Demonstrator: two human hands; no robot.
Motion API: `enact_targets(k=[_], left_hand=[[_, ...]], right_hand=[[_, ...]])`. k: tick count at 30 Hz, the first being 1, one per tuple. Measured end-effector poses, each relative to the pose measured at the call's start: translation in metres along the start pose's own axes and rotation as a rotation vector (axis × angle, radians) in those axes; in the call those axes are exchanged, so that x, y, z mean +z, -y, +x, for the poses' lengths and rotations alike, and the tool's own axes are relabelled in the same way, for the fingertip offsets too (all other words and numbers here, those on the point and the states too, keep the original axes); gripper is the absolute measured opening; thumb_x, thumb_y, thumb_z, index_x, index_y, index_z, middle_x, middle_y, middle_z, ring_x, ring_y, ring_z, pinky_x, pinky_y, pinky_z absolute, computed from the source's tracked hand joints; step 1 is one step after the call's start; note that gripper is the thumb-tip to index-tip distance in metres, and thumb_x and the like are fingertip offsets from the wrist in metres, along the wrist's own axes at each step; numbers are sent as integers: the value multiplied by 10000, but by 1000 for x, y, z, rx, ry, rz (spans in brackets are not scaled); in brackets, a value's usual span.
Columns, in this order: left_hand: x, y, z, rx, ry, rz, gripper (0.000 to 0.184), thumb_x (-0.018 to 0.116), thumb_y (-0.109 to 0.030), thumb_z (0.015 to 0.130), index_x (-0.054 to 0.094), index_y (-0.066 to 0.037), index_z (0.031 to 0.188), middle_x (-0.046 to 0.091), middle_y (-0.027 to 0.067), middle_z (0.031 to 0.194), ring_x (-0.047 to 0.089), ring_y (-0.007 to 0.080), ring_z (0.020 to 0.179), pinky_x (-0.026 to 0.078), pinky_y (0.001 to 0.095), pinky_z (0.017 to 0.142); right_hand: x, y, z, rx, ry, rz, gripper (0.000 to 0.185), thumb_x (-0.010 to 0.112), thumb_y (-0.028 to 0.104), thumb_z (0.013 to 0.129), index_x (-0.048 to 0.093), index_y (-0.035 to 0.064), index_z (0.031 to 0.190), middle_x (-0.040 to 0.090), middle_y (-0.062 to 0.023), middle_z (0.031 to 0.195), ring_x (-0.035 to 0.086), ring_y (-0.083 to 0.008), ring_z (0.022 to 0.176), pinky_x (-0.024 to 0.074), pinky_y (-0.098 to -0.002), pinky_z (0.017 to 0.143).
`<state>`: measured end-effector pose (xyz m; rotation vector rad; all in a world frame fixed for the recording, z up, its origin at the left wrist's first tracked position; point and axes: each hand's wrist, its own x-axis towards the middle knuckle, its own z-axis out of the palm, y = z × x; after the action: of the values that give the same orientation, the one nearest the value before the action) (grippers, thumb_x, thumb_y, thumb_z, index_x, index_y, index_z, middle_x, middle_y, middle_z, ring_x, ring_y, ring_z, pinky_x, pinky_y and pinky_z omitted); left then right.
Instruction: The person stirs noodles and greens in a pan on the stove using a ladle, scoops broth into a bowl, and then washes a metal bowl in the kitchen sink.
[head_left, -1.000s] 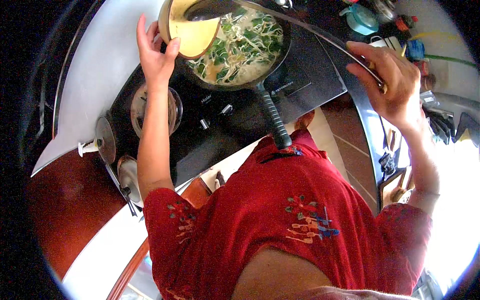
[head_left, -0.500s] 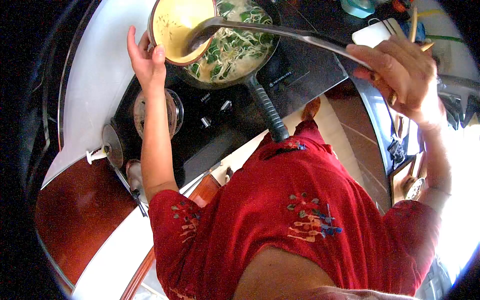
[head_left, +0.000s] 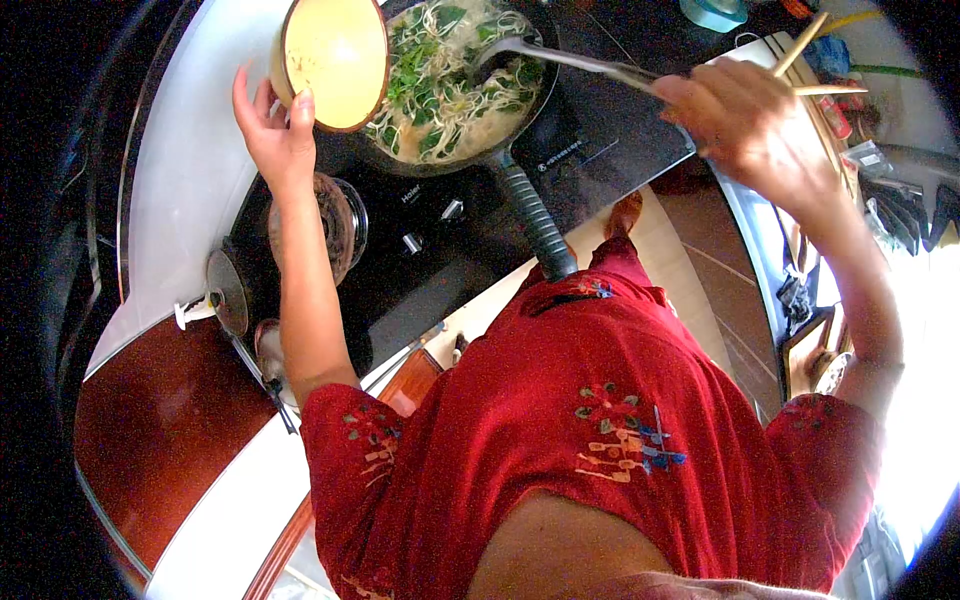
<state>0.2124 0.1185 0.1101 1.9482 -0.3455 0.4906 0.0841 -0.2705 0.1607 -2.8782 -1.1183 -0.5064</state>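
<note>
My left hand (head_left: 278,130) grips a bowl (head_left: 338,60) with a yellow inside and a dark rim, tilted beside the left edge of the pan. Only a few specks cling to the bowl's inner wall. My right hand (head_left: 750,125) is closed around the handle of a metal ladle (head_left: 570,58) and also holds a pair of wooden chopsticks (head_left: 803,42), which stick out past the fingers. The ladle's head sits over the right part of the pan, among noodles (head_left: 450,125) with green leaves in cloudy broth. Chopped bright green bits lie on the noodles near the bowl.
The dark pan sits on a black cooktop (head_left: 420,290), its ridged handle (head_left: 535,220) pointing towards my body. A clear glass vessel (head_left: 345,230) stands behind my left forearm. A round lid (head_left: 228,292) is at the left, and a blue container (head_left: 713,12) at the back right.
The ladle has left the bowl and moved right over the pan. My left hand has shifted the bowl slightly left. Bright green bits now show on the noodles.
</note>
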Motion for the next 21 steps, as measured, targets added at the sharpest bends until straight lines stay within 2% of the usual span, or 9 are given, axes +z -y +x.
enact_targets(k=[4, 5, 8, 9, 13, 16, 18, 19, 21], left_hand=[[-2, 12, -5, -189, -199, -222, 584, 534, -175, 810, 274, -55, 1320, 456, 206, 1205, 485, 253, 1085, 410, 381, 911], [-2, 10, -5, -209, -146, -305, 541, 467, -344, 845, 342, -57, 1286, 449, 164, 1238, 463, 267, 1127, 397, 414, 930], [4, 0, -15, -483, -272, -567, 542, 407, -437, 843, 403, -84, 1253, 451, 117, 1256, 458, 274, 1141, 392, 436, 931], [5, -6, -18, -499, -258, -557, 557, 385, -471, 831, 410, -113, 1257, 454, 89, 1266, 452, 275, 1150, 387, 471, 924], [12, -31, -25, -624, -218, -680, 585, 430, -492, 799, 404, -143, 1267, 447, 76, 1280, 429, 277, 1177, 385, 500, 922], [31, -51, -29, -664, -165, -759, 615, 460, -510, 779, 413, -137, 1266, 441, 83, 1288, 425, 291, 1180, 380, 507, 931], [47, -71, -29, -685, -94, -775, 629, 447, -515, 785, 408, -115, 1268, 430, 106, 1297, 423, 302, 1181, 385, 519, 920], [59, -81, -28, -674, -71, -800, 622, 448, -509, 788, 408, -112, 1266, 429, 110, 1295, 423, 305, 1178, 383, 520, 922], [86, -99, -27, -660, -12, -826, 615, 458, -495, 790, 403, -109, 1267, 425, 114, 1294, 422, 310, 1174, 379, 525, 925]], right_hand=[[48, 8, 1, 28, 163, 17, 294, 543, 196, 764, 507, 73, 1028, 539, -79, 783, 565, -250, 722, 483, -349, 610], [61, 11, 1, 38, 200, 24, 322, 543, 211, 772, 503, 72, 1061, 541, -84, 792, 565, -252, 724, 484, -355, 609], [97, 23, -7, 70, 172, 78, 465, 645, 232, 726, 498, 87, 1143, 508, -71, 729, 550, -229, 658, 452, -341, 545], [103, 25, -11, 55, 225, 74, 524, 627, 315, 750, 467, 92, 1196, 504, -83, 734, 553, -242, 647, 455, -347, 539], [91, 26, -15, 119, 393, 130, 558, 562, 430, 794, 446, 101, 1229, 499, -92, 730, 553, -251, 601, 456, -358, 508], [79, 9, -19, 139, 182, 171, 511, 584, 387, 790, 468, 113, 1205, 505, -92, 736, 563, -248, 612, 458, -344, 495], [71, -14, -24, 150, -58, 143, 402, 606, 322, 788, 525, 116, 1124, 512, -87, 730, 569, -244, 624, 465, -335, 498], [61, -29, -26, 147, -177, 138, 281, 624, 267, 780, 578, 110, 1009, 521, -77, 705, 571, -245, 626, 474, -340, 520], [36, -65, -43, 248, -319, 60, 240, 605, 294, 806, 601, 76, 907, 584, -64, 717, 566, -225, 586, 474, -308, 521]])
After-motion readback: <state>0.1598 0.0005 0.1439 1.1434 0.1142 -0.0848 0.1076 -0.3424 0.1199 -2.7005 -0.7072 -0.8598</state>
